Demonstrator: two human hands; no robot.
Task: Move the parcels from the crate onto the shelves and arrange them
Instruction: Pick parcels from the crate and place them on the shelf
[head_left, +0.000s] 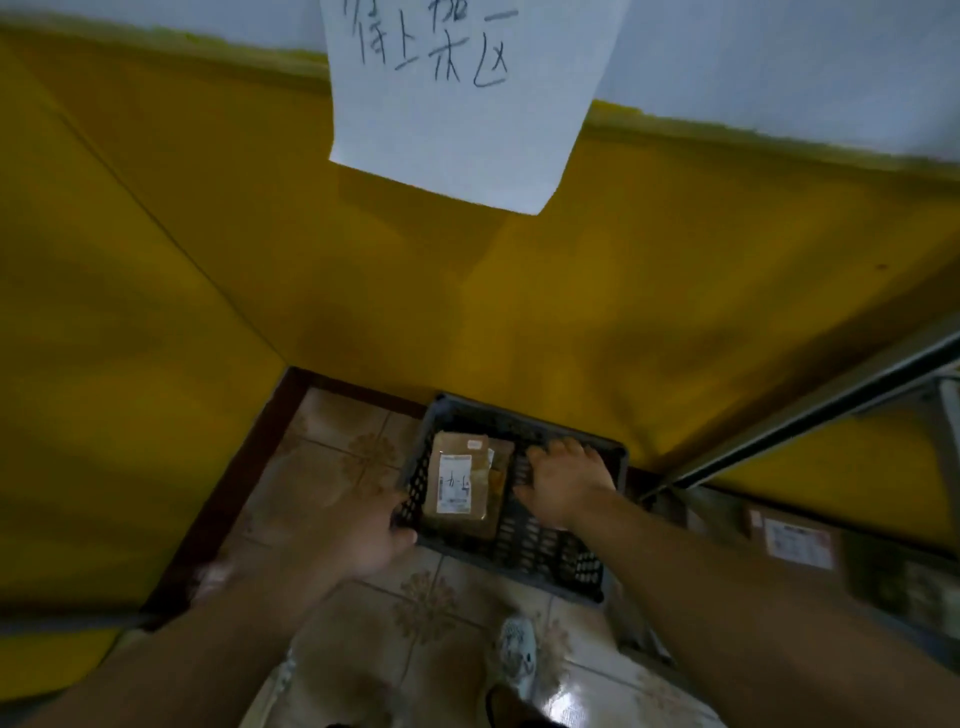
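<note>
A dark perforated plastic crate stands on the tiled floor against the yellow wall. Inside it, at the left, lies a brown parcel with a white label, on top of another brown parcel whose edge shows to its right. My left hand grips the crate's left rim near the front corner. My right hand reaches into the crate with its fingers spread, to the right of the parcels, over the crate's bare bottom. It holds nothing. A metal shelf rises at the right.
A lower shelf level at the right carries a cardboard box with a label. A white paper sign with handwriting hangs on the wall above. My shoe stands on the floor in front of the crate.
</note>
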